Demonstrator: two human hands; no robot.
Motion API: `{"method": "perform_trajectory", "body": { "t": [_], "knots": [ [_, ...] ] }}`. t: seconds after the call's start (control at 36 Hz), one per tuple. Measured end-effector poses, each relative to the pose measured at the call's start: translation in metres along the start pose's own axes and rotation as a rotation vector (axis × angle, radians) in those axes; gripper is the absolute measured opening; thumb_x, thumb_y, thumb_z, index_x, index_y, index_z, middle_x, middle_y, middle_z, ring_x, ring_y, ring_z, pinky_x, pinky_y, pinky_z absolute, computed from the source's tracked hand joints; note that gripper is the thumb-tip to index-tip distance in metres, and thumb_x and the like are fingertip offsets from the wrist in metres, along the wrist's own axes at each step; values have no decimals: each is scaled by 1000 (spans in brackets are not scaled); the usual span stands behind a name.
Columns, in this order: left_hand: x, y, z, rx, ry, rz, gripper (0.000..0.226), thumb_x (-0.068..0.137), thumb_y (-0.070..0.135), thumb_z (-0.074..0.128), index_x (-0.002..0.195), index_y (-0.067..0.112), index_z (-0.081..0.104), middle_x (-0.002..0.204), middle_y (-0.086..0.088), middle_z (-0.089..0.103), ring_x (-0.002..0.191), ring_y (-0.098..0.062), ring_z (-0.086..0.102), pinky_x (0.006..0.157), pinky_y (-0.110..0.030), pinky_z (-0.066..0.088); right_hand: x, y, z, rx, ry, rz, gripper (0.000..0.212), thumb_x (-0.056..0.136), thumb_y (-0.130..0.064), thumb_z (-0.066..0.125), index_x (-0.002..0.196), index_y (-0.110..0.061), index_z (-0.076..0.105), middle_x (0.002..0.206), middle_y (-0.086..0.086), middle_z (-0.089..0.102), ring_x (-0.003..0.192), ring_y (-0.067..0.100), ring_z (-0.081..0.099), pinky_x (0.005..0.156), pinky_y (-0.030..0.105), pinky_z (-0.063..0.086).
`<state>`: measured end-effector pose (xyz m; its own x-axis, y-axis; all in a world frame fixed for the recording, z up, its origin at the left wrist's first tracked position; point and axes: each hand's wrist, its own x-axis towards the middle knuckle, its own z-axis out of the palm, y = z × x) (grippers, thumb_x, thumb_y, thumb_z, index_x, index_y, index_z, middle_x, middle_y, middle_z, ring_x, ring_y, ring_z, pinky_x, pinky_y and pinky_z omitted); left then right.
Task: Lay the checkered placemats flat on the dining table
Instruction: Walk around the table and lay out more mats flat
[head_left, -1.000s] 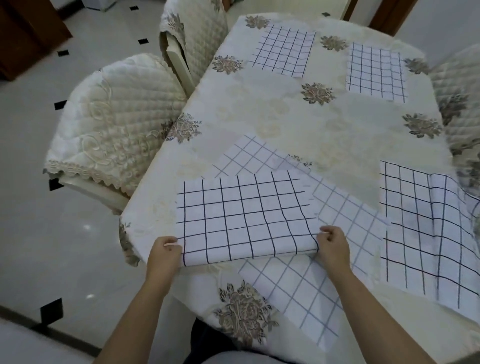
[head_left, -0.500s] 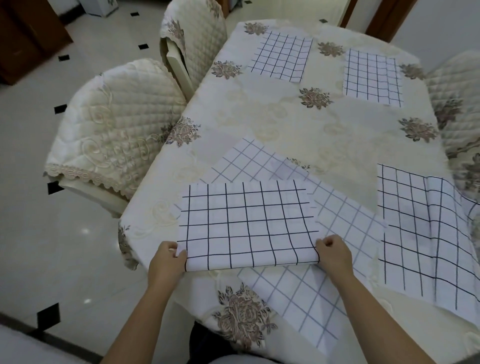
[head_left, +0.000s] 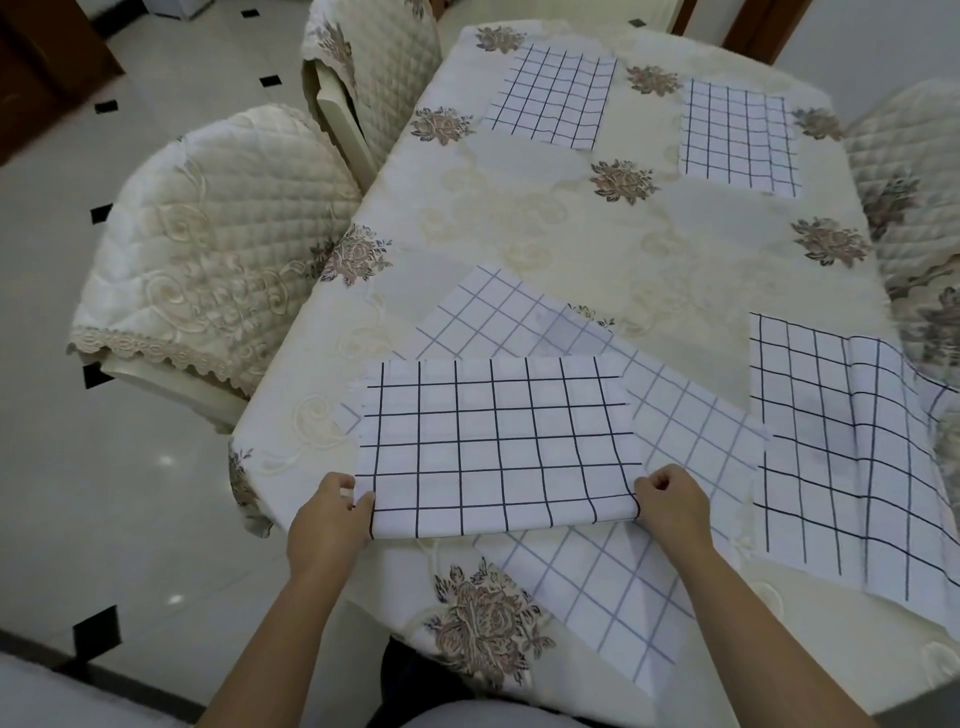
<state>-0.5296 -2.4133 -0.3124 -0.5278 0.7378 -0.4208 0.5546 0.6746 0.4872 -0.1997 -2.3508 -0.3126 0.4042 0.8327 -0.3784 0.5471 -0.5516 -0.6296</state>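
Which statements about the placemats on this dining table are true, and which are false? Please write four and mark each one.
1. The left hand and the right hand each pinch a near corner of the dark-lined placemat. True.
2. The dark-lined placemat overlaps no other placemat. False: it lies over a paler-lined placemat, which sits askew below it.
3. The far left placemat and the far right placemat lie flat at the far end of the table. True.
4. The near right placemat lies fully flat. False: a raised fold runs across it.
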Motion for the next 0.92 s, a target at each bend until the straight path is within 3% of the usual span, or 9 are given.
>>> {"method": "perform_trajectory", "body": {
  "t": [0.19,0.36,0.81,0.92],
  "knots": [
    [1,2,1,15,14,27,27,93,29,52,115,12,53,81,0,56,78,-23,53,66,-29,38,2,0,-3,12,-7,27,22,88,-9,52,68,-9,44,66,3,47,61,17,42,53,27,34],
    [4,4,3,55,10,38,27,93,32,52,113,13,53,98,-10,67,87,-29,60,68,-31,41,1,-1,-4,25,6,44,22,88,-8,52,68,-10,43,67,3,47,60,15,41,51,24,34],
    [0,4,10,177,82,114,26,94,32,51,108,11,49,78,-10,66,69,-28,59,57,-31,41,5,-1,-5,-106,8,38,18,88,-9,51,71,-8,45,61,3,46,54,16,41,48,27,30],
    [-5,7,7,284,103,171,27,93,29,52,112,9,49,77,-10,65,70,-31,61,60,-34,44,7,-3,-4,-131,5,49,18,87,-8,52,71,-8,44,61,3,46,53,15,40,47,26,29]
  ]
}}
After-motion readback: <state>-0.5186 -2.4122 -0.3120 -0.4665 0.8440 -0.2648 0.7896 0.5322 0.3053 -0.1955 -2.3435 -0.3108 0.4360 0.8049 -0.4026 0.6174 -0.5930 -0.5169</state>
